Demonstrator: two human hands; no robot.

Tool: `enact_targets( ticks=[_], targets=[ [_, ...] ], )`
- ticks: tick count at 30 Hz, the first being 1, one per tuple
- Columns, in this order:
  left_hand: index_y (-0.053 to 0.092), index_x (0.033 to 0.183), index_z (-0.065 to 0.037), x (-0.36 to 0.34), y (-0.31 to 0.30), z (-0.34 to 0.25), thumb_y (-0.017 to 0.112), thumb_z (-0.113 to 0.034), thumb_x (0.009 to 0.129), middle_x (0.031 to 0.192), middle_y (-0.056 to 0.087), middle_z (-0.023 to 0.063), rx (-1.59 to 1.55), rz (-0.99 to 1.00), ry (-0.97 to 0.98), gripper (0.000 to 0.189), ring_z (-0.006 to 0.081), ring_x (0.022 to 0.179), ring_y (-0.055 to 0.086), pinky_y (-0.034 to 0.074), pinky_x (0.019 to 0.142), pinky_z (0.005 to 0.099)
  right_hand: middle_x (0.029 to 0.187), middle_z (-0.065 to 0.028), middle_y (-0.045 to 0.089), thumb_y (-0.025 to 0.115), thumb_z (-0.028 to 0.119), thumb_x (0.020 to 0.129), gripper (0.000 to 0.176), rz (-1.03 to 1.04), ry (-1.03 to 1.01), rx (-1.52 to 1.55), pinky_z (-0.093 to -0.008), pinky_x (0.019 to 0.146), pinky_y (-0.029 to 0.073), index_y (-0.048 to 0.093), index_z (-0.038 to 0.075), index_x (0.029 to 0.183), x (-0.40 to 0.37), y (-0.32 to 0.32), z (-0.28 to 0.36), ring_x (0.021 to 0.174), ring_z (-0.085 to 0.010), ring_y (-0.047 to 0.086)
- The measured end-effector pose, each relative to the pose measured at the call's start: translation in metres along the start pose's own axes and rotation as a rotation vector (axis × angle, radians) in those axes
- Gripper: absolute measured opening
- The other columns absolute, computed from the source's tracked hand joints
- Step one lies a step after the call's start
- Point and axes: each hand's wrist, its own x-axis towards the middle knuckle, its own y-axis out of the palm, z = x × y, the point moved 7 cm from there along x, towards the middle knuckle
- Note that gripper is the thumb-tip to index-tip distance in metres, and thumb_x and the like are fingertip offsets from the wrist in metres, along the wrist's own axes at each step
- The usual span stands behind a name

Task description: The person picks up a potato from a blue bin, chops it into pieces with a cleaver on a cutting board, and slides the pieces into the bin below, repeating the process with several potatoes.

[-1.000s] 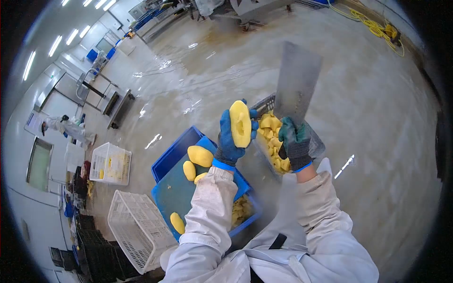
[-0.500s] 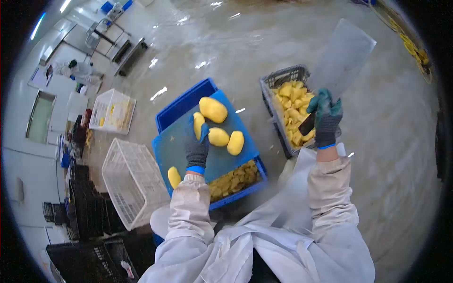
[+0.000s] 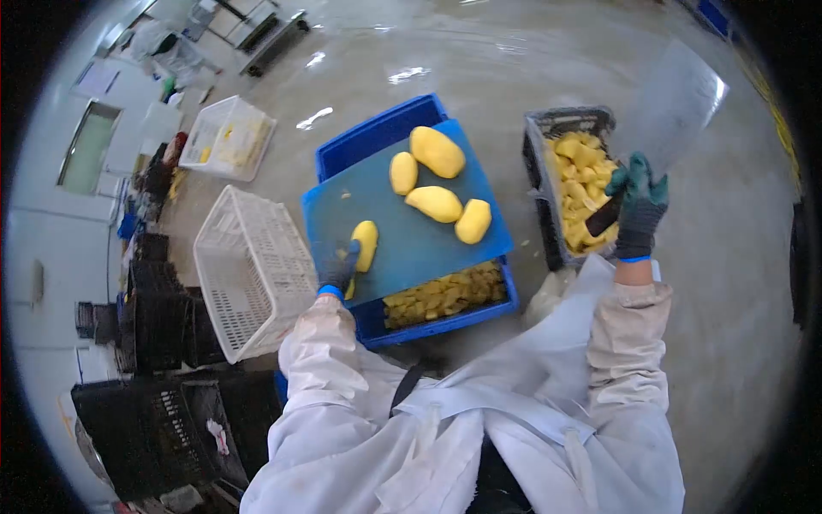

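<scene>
My gloved left hand [image 3: 336,267] is at the left edge of a blue cutting board [image 3: 402,257], its fingers against a peeled potato [image 3: 366,244]; part of the grip is hidden. Another bit of yellow shows beside the wrist. Several peeled potatoes [image 3: 434,204] lie on the far right part of the board. The board rests across a blue crate [image 3: 428,328], which has cut potato pieces in its near end. My gloved right hand [image 3: 640,206] is closed around a cleaver [image 3: 681,103], dark handle down and broad blade up, above a grey crate [image 3: 545,197] of potato chunks [image 3: 578,176].
A white slatted crate [image 3: 248,265] stands tilted left of the board. Farther back is another white crate [image 3: 227,137] with yellow contents. Black crates [image 3: 154,313] are stacked at left. A person [image 3: 167,47] in white bends near a metal trolley [image 3: 270,38].
My left hand has left the potato at the far side of the board and come back to the one at its left edge. The right hand still holds the cleaver up. The view has shifted.
</scene>
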Motion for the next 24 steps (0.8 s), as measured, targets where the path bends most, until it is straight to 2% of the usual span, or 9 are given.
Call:
enact_targets(
  ticks=[4,7,10,13,16,19,20,21,24],
  targets=[
    [0.041,0.133,-0.005,-0.026,-0.005,-0.006,0.066,-0.043,0.077,0.124,0.047,0.0265,0.161,0.197,0.034,0.072,0.044,0.118,0.043,0.035,0.101,0.0462,0.065,-0.0043,0.057,0.058,0.017,0.09,0.015,0.034,0.027,0.038,-0.0237,0.046,0.041,0.058,0.004,0.097,-0.004,0.011,0.002,0.051,-0.0123,0.053],
    [0.038,0.135,-0.004,-0.038,0.002,0.006,0.064,-0.038,0.078,0.129,0.043,0.0279,0.371,0.064,0.141,0.071,0.0454,0.12,0.041,0.032,0.104,0.0466,0.065,-0.0038,0.057,0.058,0.017,0.09,0.015,0.041,0.06,0.017,-0.0245,0.046,0.042,0.057,0.004,0.098,-0.007,0.015,0.003,0.051,-0.0119,0.052],
    [0.038,0.135,-0.003,-0.045,0.01,0.018,0.062,-0.031,0.08,0.129,0.045,0.0257,0.271,-0.026,-0.082,0.066,0.0419,0.12,0.043,0.034,0.103,0.0474,0.065,-0.0041,0.057,0.058,0.018,0.091,0.016,0.066,0.077,-0.005,-0.0249,0.046,0.042,0.057,0.004,0.099,-0.008,0.012,-0.001,0.051,-0.0123,0.052],
    [0.04,0.134,-0.003,-0.046,0.001,0.017,0.059,-0.026,0.083,0.129,0.048,0.0216,-0.941,-0.151,-0.257,0.059,0.0361,0.12,0.046,0.038,0.101,0.0459,0.065,-0.0046,0.057,0.057,0.019,0.091,0.017,0.08,0.053,0.052,-0.0249,0.047,0.042,0.057,0.004,0.098,-0.015,0.017,0.003,0.051,-0.0122,0.052],
    [0.043,0.132,-0.003,-0.054,-0.011,-0.076,0.056,-0.025,0.086,0.125,0.053,0.0171,-2.008,0.166,-0.171,0.053,0.0312,0.117,0.05,0.043,0.099,0.0425,0.064,-0.0063,0.057,0.06,0.018,0.089,0.017,0.131,0.21,0.058,-0.0258,0.047,0.044,0.054,0.005,0.098,-0.033,0.037,0.021,0.049,-0.0138,0.053],
    [0.043,0.133,-0.005,-0.048,-0.021,-0.18,0.055,-0.026,0.089,0.127,0.051,0.0163,-2.317,0.476,-0.192,0.05,0.0306,0.117,0.05,0.043,0.099,0.0454,0.064,-0.0041,0.058,0.055,0.021,0.094,0.012,0.257,0.292,0.309,-0.0262,0.045,0.047,0.056,0.01,0.096,-0.049,0.056,-0.002,0.05,-0.0132,0.055],
    [0.043,0.133,-0.004,-0.044,-0.019,-0.211,0.054,-0.03,0.09,0.127,0.051,0.0159,-2.338,0.522,-0.177,0.051,0.0307,0.117,0.05,0.043,0.099,0.0442,0.064,-0.0038,0.057,0.057,0.023,0.093,0.014,0.159,0.481,0.441,-0.026,0.045,0.047,0.056,0.01,0.096,-0.062,0.062,-0.004,0.05,-0.0138,0.055],
    [0.043,0.132,-0.004,-0.042,-0.015,-0.239,0.053,-0.033,0.091,0.127,0.051,0.0155,-2.358,0.565,-0.17,0.052,0.0308,0.117,0.051,0.043,0.099,0.043,0.062,-0.0041,0.057,0.059,0.024,0.091,0.015,0.283,0.464,0.38,-0.0263,0.044,0.046,0.056,0.01,0.095,-0.062,0.066,-0.006,0.05,-0.0148,0.056],
    [0.045,0.131,-0.007,-0.034,0.018,-0.294,0.048,-0.039,0.094,0.123,0.054,0.0123,-2.262,0.736,-0.194,0.049,0.0283,0.114,0.053,0.046,0.096,0.0386,0.057,-0.0043,0.054,0.057,0.022,0.09,0.018,0.275,0.478,0.381,-0.0255,0.048,0.045,0.057,0.005,0.084,-0.068,0.074,-0.003,0.048,-0.0135,0.052]
  ],
)
